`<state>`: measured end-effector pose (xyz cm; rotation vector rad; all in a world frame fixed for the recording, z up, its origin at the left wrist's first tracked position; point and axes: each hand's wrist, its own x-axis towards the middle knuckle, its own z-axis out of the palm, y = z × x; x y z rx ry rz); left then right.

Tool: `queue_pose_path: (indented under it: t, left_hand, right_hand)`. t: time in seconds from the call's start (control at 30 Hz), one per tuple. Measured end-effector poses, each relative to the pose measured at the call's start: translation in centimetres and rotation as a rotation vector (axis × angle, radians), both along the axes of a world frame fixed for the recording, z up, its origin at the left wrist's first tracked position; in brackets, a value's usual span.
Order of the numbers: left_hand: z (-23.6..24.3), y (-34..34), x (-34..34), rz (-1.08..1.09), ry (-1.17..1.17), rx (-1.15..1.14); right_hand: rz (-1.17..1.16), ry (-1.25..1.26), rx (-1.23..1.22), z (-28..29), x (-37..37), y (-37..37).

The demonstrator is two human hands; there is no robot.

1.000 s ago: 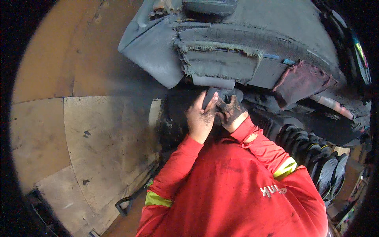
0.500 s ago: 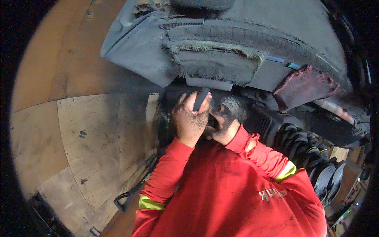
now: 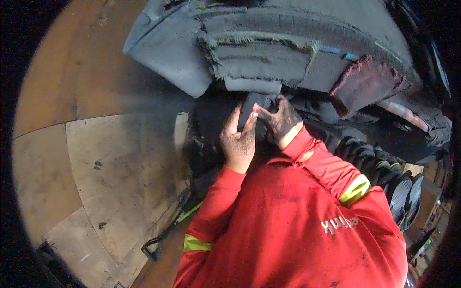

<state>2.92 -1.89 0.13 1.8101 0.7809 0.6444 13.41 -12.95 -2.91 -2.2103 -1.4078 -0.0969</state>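
Note:
My left hand (image 3: 238, 144) pinches a dark grey shoe sole (image 3: 249, 104) between its thumb and fingers. Closed on the sole's right side is my right hand (image 3: 284, 120), thumb pointing left near the left thumb. Both hands are smudged with black dust. Much of the sole is hidden by the fingers and shadow, so its full shape cannot be made out. Just beyond it, a light grey padded edge (image 3: 253, 86) sticks out under a frayed cloth flap (image 3: 264, 61) on a large dusty grey housing; whether the sole touches that edge I cannot tell.
Brown wooden boards (image 3: 110, 168) lie to the left. At the right, several dark soles (image 3: 401, 197) stand in a row. A dusty reddish cloth (image 3: 367, 86) hangs from the housing, near a pale pipe (image 3: 403, 115). A black handle (image 3: 151, 249) sits at lower left.
The sole has turned and shows a broader dark face. My right hand has moved up and slightly right beside it, while my left hand has shifted slightly right.

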Motion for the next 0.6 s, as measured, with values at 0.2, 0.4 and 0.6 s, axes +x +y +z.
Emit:
queue_pose_path:
  t: [0.2, 0.4, 0.6]
  left_hand:
    - [2.3, 1.6, 0.4, -0.018, 0.091, 0.379]
    - [1.9, 1.7, 2.0, -0.053, 0.252, 0.284]
    - [0.5, 0.4, 3.0, -0.042, 0.129, -0.201]
  right_hand:
    - [-0.088, 0.272, -0.154, -0.2, -3.8, 0.0]
    - [-0.104, 0.465, -0.156, 2.4, -3.7, -0.2]
    - [-0.046, 0.442, -0.603, 5.0, 0.1, -2.1]
